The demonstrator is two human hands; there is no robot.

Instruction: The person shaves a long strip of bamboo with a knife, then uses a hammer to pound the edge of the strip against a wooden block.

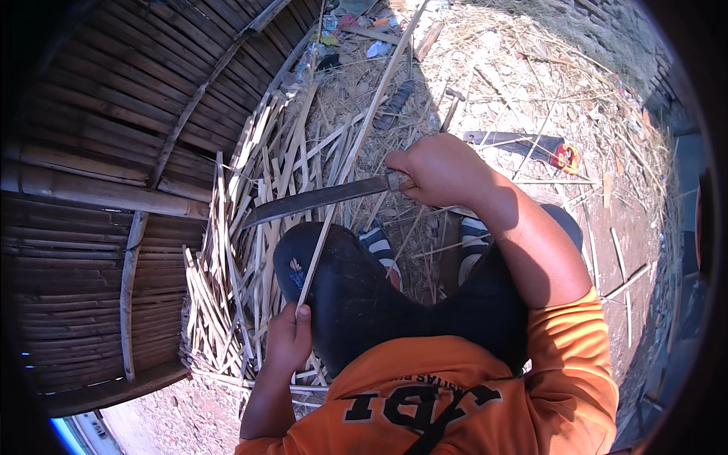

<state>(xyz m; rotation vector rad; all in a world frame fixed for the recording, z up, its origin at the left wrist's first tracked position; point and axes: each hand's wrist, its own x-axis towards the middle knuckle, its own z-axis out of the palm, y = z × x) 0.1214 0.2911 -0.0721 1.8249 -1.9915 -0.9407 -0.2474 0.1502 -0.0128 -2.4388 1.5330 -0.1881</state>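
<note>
over the knee, the right hand (440,171) grips closed a long knife (318,199). the left hand (290,334) is closed around a thin bamboo strip (356,144), which crosses the blade. beside them lies a pile of strips (235,250).

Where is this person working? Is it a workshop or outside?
Probably an outdoor yard where bamboo gets worked. Split bamboo strips lie heaped on bare ground, a woven bamboo panel stands alongside, and a hammer lies among shavings.

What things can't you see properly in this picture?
Head view only:
- Knife handle: covered by the right hand.
- Bamboo strip lower end: hidden inside the left hand.
- Its far tip: lost among litter at the top edge.
- Feet: mostly hidden behind the dark knee.
</note>
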